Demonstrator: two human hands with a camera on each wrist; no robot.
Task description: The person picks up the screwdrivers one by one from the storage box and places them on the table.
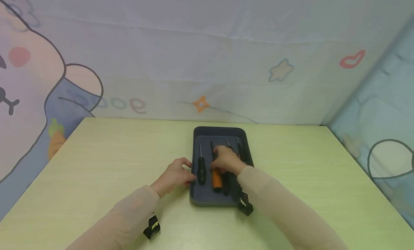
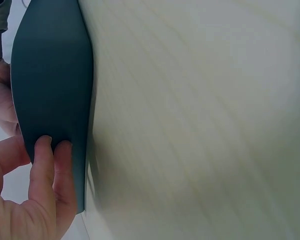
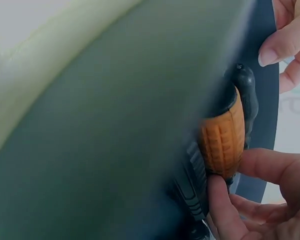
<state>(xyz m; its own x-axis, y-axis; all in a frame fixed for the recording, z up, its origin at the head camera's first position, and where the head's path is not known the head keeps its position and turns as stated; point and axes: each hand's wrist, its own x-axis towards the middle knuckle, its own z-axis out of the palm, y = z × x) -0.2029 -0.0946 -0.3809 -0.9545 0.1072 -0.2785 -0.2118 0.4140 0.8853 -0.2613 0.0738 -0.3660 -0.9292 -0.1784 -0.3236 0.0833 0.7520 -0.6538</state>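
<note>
A dark grey tray (image 1: 210,199) lies on the table, holding several tools. My left hand (image 1: 176,174) pinches its left rim, the thumb over the edge and fingertips (image 2: 44,145) against the outer wall in the left wrist view. Inside the tray, my right hand (image 1: 228,159) has its thumb and fingers around the front of a ribbed orange handle (image 3: 222,140), part of a tool with a dark shaft. To the left of that handle lies a black-handled screwdriver (image 1: 202,171). A black ribbed handle (image 3: 192,182) sits on its other side, partly hidden by my right hand and sleeve.
Two more slim dark tools (image 1: 240,149) lie along the tray's right side. The pale wooden table (image 1: 129,146) extends around the tray. Behind it hangs a printed cloth (image 1: 226,63). A black strap piece hangs under each sleeve.
</note>
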